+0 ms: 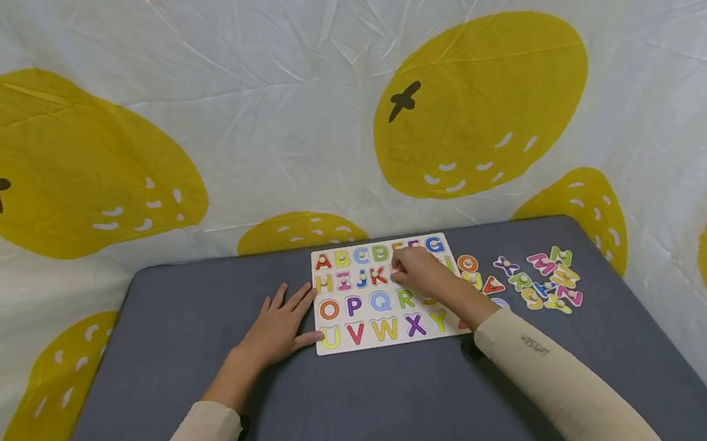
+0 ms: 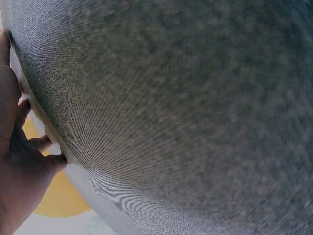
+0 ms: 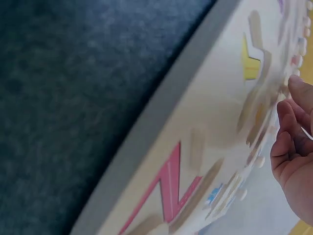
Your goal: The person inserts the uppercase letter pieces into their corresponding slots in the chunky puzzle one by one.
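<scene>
A white alphabet puzzle board lies on the grey table, with coloured letters in rows. Letter pieces with small knobs sit in its upper rows, such as the red K. My left hand lies with spread fingers on the table, its thumb and fingertips at the board's left edge. Over the second row, right of the K, my right hand bends its fingers and pinches a small knobbed letter piece; the hand mostly hides which letter. In the right wrist view, the right hand has thumb and forefinger close together at the board's surface.
Loose letter pieces lie right of the board, among them an orange O, a red A or V shape, a purple X and a heap of several more. A fruit-patterned white cloth hangs behind the table.
</scene>
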`<state>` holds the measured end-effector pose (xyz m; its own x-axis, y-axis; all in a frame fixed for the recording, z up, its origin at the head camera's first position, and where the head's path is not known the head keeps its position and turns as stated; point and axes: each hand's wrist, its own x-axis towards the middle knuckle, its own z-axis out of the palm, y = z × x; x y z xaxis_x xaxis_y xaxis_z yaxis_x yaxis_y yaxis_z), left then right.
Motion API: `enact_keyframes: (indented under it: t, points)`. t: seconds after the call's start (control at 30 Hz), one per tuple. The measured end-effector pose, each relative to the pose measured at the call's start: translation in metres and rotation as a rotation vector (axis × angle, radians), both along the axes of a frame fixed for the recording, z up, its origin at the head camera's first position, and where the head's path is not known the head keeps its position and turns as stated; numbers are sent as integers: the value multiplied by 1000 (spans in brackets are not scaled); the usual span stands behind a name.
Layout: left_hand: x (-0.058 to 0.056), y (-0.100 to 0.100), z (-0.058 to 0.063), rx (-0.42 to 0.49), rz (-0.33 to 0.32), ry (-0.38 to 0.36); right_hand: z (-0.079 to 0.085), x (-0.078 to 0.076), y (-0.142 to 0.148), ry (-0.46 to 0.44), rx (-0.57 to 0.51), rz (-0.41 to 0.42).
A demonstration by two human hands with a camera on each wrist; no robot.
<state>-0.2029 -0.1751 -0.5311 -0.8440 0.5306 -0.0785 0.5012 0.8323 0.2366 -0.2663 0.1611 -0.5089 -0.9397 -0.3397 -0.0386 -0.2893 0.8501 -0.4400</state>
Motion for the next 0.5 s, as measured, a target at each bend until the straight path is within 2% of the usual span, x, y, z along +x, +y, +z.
enact_keyframes:
  t: [0.23,0.5]
  points:
    - [-1,-1,0,-9,6,-4,12,5,25,44,-45,-3]
    - [-2,-1,-4,-3,0,-6,14,22,84,108,-44,-42]
